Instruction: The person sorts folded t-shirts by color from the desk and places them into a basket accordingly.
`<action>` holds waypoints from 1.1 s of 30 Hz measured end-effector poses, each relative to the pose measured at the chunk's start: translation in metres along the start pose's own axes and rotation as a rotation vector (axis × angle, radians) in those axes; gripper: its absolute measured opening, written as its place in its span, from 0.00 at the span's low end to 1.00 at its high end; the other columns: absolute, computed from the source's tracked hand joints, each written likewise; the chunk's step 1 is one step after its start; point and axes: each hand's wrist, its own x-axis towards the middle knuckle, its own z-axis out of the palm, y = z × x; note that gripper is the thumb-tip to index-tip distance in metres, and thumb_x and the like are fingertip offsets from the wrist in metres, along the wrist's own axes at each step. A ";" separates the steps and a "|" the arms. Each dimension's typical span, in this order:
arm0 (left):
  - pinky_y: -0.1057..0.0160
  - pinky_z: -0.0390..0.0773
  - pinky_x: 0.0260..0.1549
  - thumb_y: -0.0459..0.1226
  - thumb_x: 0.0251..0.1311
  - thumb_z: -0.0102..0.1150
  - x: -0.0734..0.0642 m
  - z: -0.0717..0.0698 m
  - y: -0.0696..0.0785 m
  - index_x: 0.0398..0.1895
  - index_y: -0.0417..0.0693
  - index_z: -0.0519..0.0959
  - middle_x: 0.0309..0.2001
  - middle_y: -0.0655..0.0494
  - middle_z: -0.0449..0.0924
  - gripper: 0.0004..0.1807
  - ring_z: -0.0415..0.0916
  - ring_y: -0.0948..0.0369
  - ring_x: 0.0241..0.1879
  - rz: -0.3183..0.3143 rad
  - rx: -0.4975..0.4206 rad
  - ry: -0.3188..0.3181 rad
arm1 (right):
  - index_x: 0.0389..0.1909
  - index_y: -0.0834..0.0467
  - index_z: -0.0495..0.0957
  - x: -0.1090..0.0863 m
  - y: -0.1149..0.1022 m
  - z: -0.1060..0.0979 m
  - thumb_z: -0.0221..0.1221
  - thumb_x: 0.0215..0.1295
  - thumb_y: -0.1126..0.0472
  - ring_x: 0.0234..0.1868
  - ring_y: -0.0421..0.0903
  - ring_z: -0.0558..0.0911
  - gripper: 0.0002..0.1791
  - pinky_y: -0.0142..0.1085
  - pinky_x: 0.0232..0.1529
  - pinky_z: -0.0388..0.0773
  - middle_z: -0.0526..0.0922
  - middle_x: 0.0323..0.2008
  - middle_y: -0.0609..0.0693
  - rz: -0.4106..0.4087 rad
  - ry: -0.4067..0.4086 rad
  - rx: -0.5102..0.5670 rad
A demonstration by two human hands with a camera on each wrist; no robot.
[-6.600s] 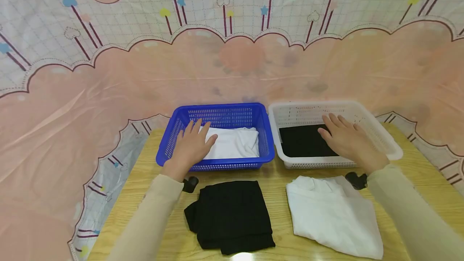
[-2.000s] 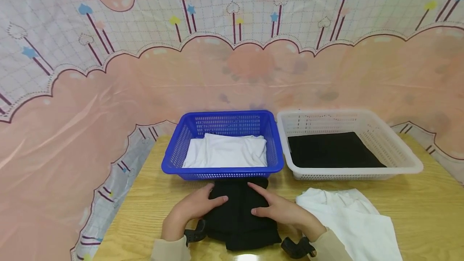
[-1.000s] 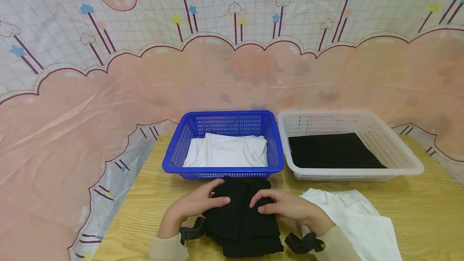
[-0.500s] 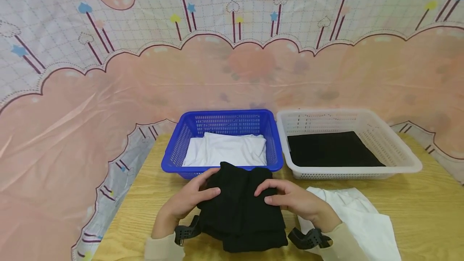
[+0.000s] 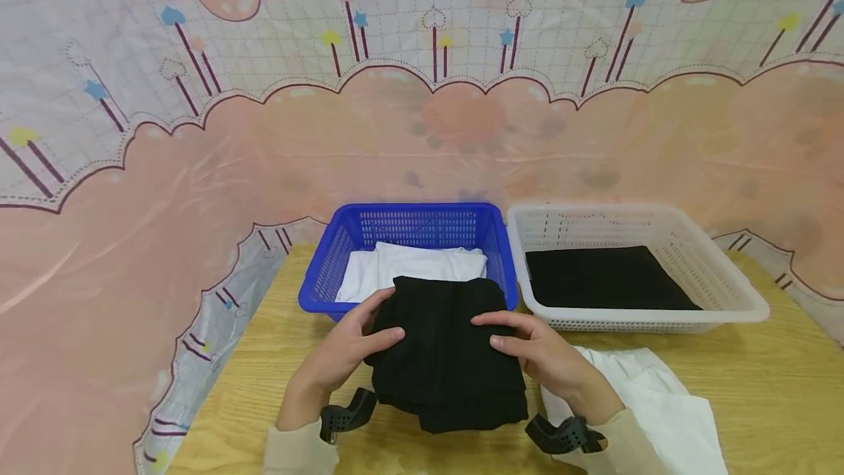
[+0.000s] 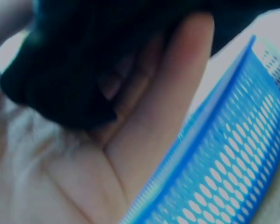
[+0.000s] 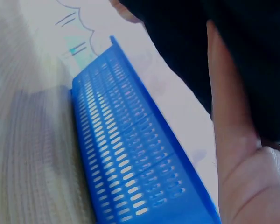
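Note:
A folded black garment (image 5: 448,350) is held between both hands, raised off the table and overlapping the front of the blue basket (image 5: 310,292) in the head view. My left hand (image 5: 349,347) grips its left side, thumb on top; in the left wrist view the fingers (image 6: 177,79) lie beneath the cloth. At the right side my right hand (image 5: 543,354) grips it likewise, with a finger (image 7: 226,88) along its underside in the right wrist view. Folded white cloth (image 5: 422,264) lies inside the blue basket, partly hidden by the black garment.
Right of the blue basket stands a white basket (image 5: 659,321) with a folded black cloth (image 5: 606,278) in it. A folded white garment (image 5: 659,402) lies on the wooden table (image 5: 758,380), partly behind the right arm. A patterned curtain (image 5: 422,145) hangs behind the baskets.
Earlier the hands were spread over the two baskets. They then came down to the black garment on the table, took its sides, and have lifted it up toward the blue basket.

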 end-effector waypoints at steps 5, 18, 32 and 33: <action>0.54 0.51 0.60 0.41 0.57 0.57 0.004 0.008 0.010 0.67 0.54 0.50 0.67 0.56 0.46 0.37 0.44 0.60 0.65 -0.013 -0.026 0.006 | 0.62 0.57 0.63 -0.002 -0.002 -0.001 0.38 0.68 0.71 0.49 0.51 0.76 0.23 0.42 0.46 0.73 0.72 0.54 0.53 -0.006 0.030 0.119; 0.60 0.67 0.52 0.41 0.57 0.57 0.030 0.022 0.029 0.62 0.52 0.61 0.60 0.55 0.63 0.30 0.63 0.59 0.57 0.089 -0.239 0.151 | 0.66 0.52 0.56 0.012 -0.028 0.003 0.35 0.69 0.71 0.47 0.48 0.77 0.26 0.42 0.43 0.75 0.69 0.56 0.54 -0.116 0.184 0.202; 0.57 0.71 0.47 0.37 0.58 0.56 0.050 0.048 0.046 0.57 0.49 0.66 0.54 0.48 0.67 0.22 0.69 0.52 0.51 0.170 -0.536 0.337 | 0.68 0.52 0.48 0.016 -0.039 -0.001 0.30 0.70 0.69 0.49 0.48 0.74 0.26 0.39 0.43 0.75 0.57 0.63 0.55 -0.255 0.174 0.323; 0.58 0.71 0.48 0.37 0.58 0.56 0.051 0.050 0.048 0.57 0.50 0.66 0.55 0.49 0.66 0.23 0.69 0.52 0.51 0.172 -0.561 0.357 | 0.69 0.52 0.48 0.016 -0.040 -0.002 0.30 0.70 0.69 0.49 0.47 0.75 0.26 0.39 0.43 0.75 0.57 0.63 0.54 -0.267 0.166 0.339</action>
